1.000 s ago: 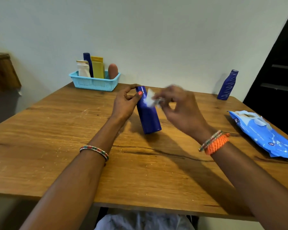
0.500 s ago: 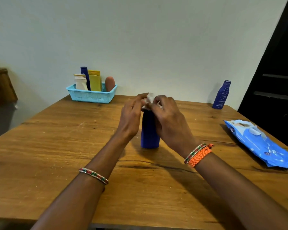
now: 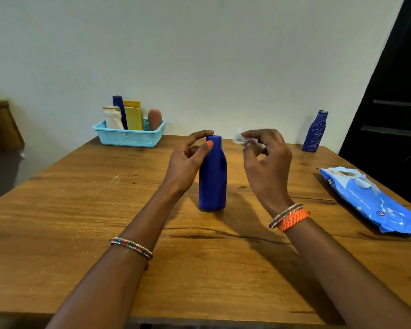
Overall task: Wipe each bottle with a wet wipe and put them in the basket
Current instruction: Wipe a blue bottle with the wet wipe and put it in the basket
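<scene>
Two bare forearms reach up from the bottom of the frame, sleeveless. A thin red, green and silver beaded bangle [image 3: 131,247] circles the left wrist, lower centre-left. On the right wrist, a similar beaded bangle [image 3: 285,214] sits beside a braided orange thread band [image 3: 294,222]. The left thumbnail [image 3: 209,144] is painted coral-orange.

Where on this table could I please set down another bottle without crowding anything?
Bare wood lies between the basket and the left hand, and along the near table edge. It is crowded around the blue bottle, and by the wipes pack.
</scene>
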